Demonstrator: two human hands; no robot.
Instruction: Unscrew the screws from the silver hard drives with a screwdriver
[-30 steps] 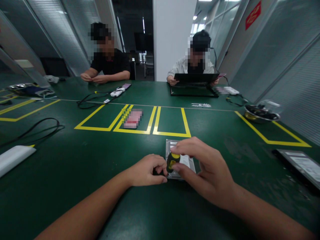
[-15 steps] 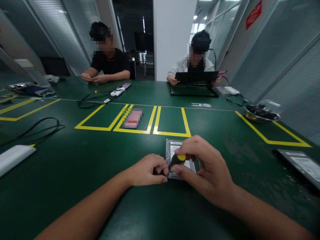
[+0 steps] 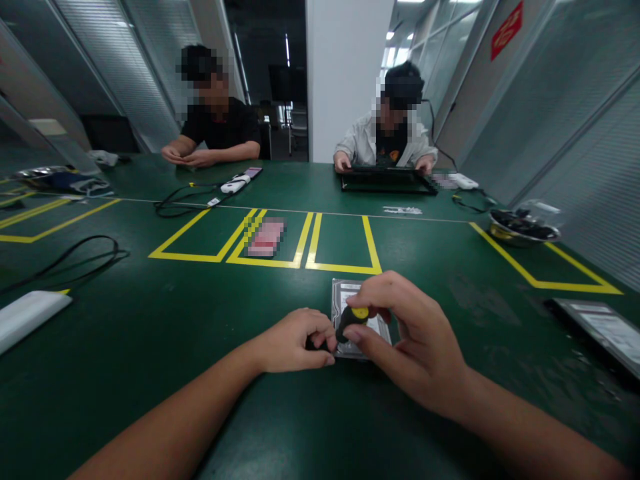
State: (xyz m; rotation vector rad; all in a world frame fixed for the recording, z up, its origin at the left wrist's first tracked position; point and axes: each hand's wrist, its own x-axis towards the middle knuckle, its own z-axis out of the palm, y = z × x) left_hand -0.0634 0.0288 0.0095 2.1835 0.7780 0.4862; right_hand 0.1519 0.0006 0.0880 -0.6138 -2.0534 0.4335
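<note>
Right hand [image 3: 425, 347] held a screwdriver [image 3: 353, 323] by its black-and-yellow handle: thumb on the near side, forefinger over the far side, fingers pinched firmly around it. Handle tilted, yellow end up and to the right; tip hidden close to the left hand. Screwdriver stood over the left part of a hard drive [image 3: 344, 292], which lay flat, label up, on the green surface [image 3: 260, 427] straight ahead of the wearer. Left hand [image 3: 293, 340] rested at the drive's near left corner, fingers curled inward over a dark patch; could not tell whether they grasped anything there.

Beyond the drive, three yellow tape outlines [image 3: 345, 270]; a pink phone-like object [image 3: 267, 239], blurred, lay in the middle one. Off right, well apart from the hands, a second drive [image 3: 607, 327]; farther back, a metal bowl [image 3: 520, 237] of dark pieces. Off left, a white slab [image 3: 33, 315] and a looped black cable [image 3: 87, 267]. Across the surface sat a person in a black shirt [image 3: 223, 130], hands together, and another in a light jacket [image 3: 356, 140], both hands at a dark panel low over a black frame [image 3: 390, 191].
</note>
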